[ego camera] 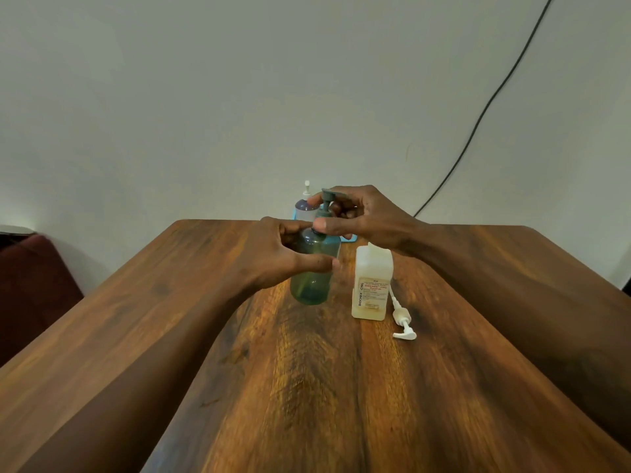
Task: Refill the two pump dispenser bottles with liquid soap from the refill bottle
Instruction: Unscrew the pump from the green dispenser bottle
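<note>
A translucent teal pump bottle [311,285] stands upright on the wooden table [307,387], with a little liquid at its bottom. My left hand [286,254] wraps its upper body. My right hand [362,216] pinches the collar of its teal pump head [328,197]. Right of it stands a cream square bottle [371,285] with a printed label and no pump on it. Its white pump [403,317] lies on the table beside it. Behind my hands stands a bottle with a white nozzle [306,201], mostly hidden.
A light blue flat object [351,237] lies under the rear bottle near the table's far edge. A black cable [485,107] runs down the white wall at the right. A dark red seat [30,281] is left of the table.
</note>
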### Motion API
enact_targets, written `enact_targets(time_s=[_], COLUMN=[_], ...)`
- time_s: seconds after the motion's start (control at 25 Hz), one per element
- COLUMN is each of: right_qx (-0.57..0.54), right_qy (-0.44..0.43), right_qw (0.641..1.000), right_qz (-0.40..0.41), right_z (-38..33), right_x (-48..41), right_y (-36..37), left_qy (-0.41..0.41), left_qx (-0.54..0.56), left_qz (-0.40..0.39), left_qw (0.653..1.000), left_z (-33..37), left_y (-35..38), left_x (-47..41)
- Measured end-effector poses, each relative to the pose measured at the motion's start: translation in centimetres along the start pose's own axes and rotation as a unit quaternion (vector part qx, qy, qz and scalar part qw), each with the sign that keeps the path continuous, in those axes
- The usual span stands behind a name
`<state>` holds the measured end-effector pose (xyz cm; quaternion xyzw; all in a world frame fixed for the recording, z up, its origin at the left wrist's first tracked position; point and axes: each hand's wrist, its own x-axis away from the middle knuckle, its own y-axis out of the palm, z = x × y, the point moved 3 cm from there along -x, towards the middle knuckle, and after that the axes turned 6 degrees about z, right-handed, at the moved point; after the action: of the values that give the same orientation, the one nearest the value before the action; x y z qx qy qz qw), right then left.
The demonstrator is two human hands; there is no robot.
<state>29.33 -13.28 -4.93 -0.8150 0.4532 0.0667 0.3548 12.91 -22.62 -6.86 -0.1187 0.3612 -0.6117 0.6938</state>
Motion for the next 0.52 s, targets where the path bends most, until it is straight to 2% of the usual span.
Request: enact_targets(time_s=[0.08,0.16,0.28,0.32,0.4,0.52], right_qx=[0.042,0.043,-0.058,-0.060,-0.015,0.129], right_qy=[-0.020,-0.014,0.034,0.039,0.042,0.026], right_qw=[0.997,0.997,0.997,0.996,0.997,0.990], right_qz=[0.054,0.065,-0.022,-0.049,-0.055,0.048], right_z=[-0.2,-0.3,-0.1,-0.1,-0.2,-0.4], right_x=[0.2,0.1,0.1,0.2,0.2,0.0], right_y=[0.6,0.9,0.9,1.0,1.5,2.7], left_qy=[0.024,0.033,0.017,0.013,0.015,0.022], left_qx=[-0.037,-0.040,-0.018,-0.017,-0.028,-0.040], left_qz=[0.003,0.016,0.025,0.027,0.034,0.055], left_qw=[0.999,0.999,0.999,0.999,0.999,0.997], left_z=[0.7,-0.1,-1.2,-1.6,-2.3,-3.1], left_y=[0.0,0.0,-0.2,-0.3,-0.3,-0.2], left_x=[0.6,0.7,0.8,0.8,1.0,1.0])
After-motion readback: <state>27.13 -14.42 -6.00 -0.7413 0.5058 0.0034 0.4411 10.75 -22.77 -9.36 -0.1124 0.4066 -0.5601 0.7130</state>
